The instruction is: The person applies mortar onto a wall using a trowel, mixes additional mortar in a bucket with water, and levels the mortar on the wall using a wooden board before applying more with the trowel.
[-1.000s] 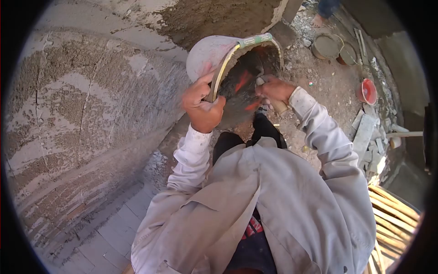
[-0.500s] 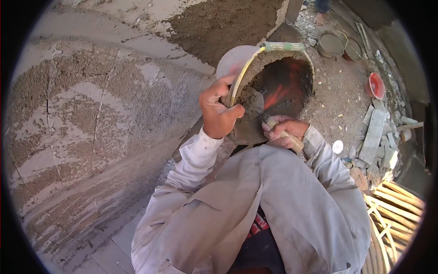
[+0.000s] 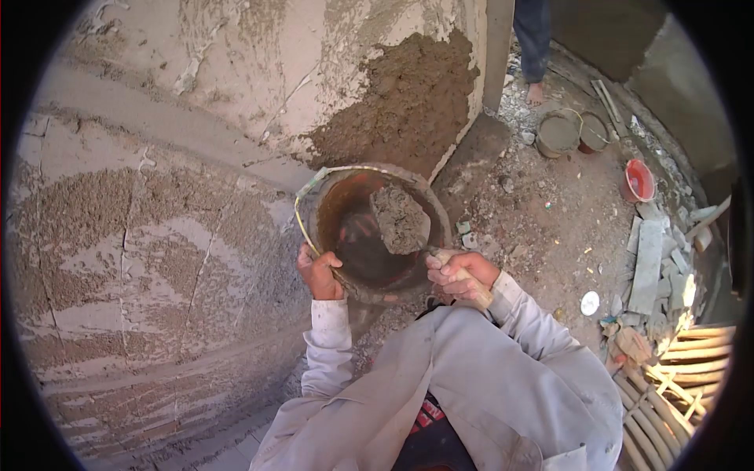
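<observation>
Over the bucket (image 3: pixel 440 210)'s dark inside, the right hand (image 3: pixel 462 276) grips a mortar-loaded trowel (image 3: pixel 400 221).

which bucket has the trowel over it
The large bucket gripped by the left hand; the loaded trowel is over its mouth. The red bucket and the two side by side stand farther off, without one.

Appears to be a building site, judging by pale rough wall (image 3: pixel 157 43) patched with damp brown mortar (image 3: pixel 400 106), broken grey slabs (image 3: pixel 646 267) and gritty, debris-strewn ground (image 3: pixel 534 259).
</observation>
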Demonstrator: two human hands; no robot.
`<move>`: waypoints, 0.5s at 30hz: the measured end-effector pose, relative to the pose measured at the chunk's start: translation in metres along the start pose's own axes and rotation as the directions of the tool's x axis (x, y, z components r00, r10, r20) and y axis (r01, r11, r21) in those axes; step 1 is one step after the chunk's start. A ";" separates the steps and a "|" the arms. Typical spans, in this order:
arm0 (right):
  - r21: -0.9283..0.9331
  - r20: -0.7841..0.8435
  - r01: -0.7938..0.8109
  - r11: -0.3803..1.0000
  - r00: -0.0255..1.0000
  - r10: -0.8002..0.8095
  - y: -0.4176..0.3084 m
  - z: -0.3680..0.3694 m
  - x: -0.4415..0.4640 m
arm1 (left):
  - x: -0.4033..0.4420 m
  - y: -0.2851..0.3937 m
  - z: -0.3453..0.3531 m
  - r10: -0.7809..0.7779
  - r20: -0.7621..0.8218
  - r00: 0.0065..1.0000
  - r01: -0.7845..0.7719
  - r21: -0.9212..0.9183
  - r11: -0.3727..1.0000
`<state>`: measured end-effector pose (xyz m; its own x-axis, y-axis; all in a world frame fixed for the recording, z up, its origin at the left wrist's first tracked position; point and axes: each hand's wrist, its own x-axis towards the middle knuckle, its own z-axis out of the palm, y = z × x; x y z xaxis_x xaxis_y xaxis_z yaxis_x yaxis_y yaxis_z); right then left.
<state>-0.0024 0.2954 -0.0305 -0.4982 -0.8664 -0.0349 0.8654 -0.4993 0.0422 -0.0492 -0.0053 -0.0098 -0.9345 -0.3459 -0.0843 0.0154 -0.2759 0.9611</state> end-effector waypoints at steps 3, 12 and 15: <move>-0.014 -0.014 0.205 0.979 0.979 -0.205 -0.044 0.008 -0.008 | -0.003 -0.003 -0.012 0.028 -0.047 0.999 -0.028 -0.002 1.000; -0.314 0.065 0.915 0.254 0.288 -0.955 -0.196 0.068 -0.112 | -0.040 -0.018 -0.065 0.055 -0.486 0.872 0.099 0.285 0.953; -0.476 0.009 0.867 -0.145 -0.161 -0.987 -0.230 0.085 -0.136 | -0.062 -0.027 -0.106 0.040 -0.638 0.769 0.137 0.226 0.964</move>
<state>-0.1385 0.5276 0.0494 -0.7746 0.6319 -0.0273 -0.5320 -0.6743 -0.5121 0.0458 -0.0710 -0.0587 -0.4916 -0.8488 -0.1945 -0.1937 -0.1112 0.9747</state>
